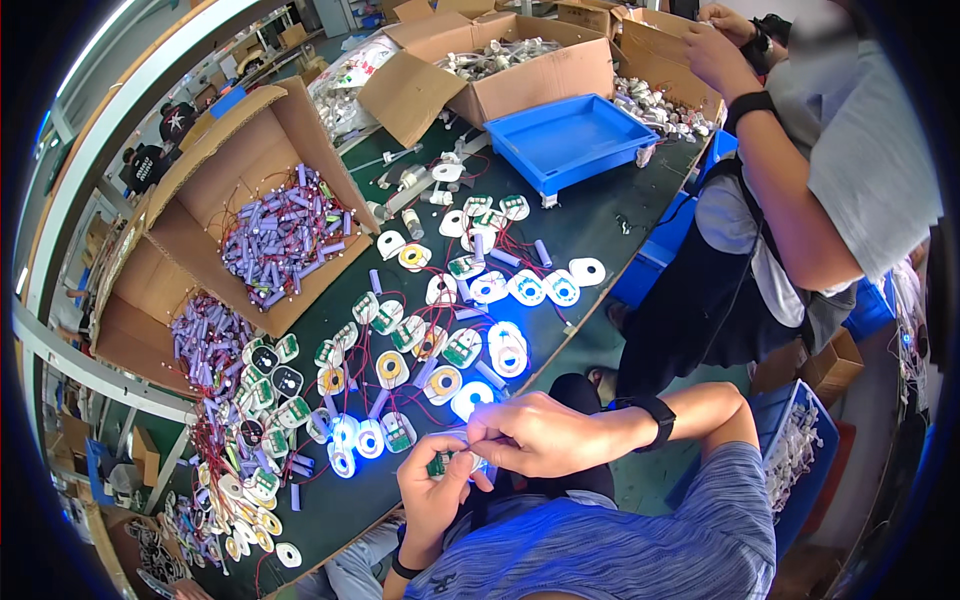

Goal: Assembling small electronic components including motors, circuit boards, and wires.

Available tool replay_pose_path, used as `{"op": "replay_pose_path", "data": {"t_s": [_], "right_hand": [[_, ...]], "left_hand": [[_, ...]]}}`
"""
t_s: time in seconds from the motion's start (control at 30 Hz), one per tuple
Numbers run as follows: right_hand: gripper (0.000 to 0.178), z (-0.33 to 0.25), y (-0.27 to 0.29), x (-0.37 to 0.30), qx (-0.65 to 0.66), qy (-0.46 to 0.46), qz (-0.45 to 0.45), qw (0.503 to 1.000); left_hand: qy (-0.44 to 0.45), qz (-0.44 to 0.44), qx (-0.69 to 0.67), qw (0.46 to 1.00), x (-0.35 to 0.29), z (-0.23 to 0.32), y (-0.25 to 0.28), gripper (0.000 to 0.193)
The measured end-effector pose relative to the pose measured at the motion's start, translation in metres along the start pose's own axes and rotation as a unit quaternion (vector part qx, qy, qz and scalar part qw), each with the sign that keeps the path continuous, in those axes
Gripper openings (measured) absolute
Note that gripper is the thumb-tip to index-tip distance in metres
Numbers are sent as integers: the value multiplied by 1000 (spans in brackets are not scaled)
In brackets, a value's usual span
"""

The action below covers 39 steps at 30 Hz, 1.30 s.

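Note:
My left hand (432,497) holds a small round lamp module with a green circuit board (441,463) just off the near edge of the dark green table (590,225). My right hand (535,433), with a black watch on its wrist, pinches the top of the same module from the right; a blue glow shows under its fingers. Right beyond my hands lie several white round modules (450,340) with red wires, some lit blue, such as the bright disc (508,347).
An open cardboard box (285,225) holds purple cylindrical cells, with more cells (205,340) spilled at the left. A blue plastic tray (572,140) and more boxes stand at the back. Another person (800,190) stands at the right, hands near a far box.

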State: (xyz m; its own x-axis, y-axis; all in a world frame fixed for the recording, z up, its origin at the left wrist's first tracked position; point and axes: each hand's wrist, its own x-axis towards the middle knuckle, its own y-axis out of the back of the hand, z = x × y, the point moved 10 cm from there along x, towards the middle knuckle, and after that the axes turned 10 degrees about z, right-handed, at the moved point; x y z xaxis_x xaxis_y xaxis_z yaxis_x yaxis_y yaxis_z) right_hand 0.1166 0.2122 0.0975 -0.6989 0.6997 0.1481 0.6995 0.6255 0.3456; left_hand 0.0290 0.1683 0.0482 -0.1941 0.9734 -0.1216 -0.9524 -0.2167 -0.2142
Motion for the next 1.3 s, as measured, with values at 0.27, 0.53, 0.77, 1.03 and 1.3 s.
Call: {"op": "replay_pose_path", "data": {"t_s": [0.27, 0.53, 0.77, 1.03, 1.3], "right_hand": [[9, -3, -40, 39, 279, -147, -122, 941], [18, -14, -24, 148, 112, 129, -123, 978], [24, 147, 162, 373, -277, 8, 236, 931], [46, 221, 150, 495, -396, 16, 201, 896], [31, 272, 193, 501, -398, -159, 288, 857]], "left_hand": [[36, -135, -111, 984, 21, -4, -12, 34], [12, -217, -77, 973, 36, -21, 15, 31], [140, -87, -92, 982, 34, -30, 49, 27], [98, -46, -112, 988, 40, -35, 69, 11], [98, -30, -116, 988, 87, -56, 76, 9]]}}
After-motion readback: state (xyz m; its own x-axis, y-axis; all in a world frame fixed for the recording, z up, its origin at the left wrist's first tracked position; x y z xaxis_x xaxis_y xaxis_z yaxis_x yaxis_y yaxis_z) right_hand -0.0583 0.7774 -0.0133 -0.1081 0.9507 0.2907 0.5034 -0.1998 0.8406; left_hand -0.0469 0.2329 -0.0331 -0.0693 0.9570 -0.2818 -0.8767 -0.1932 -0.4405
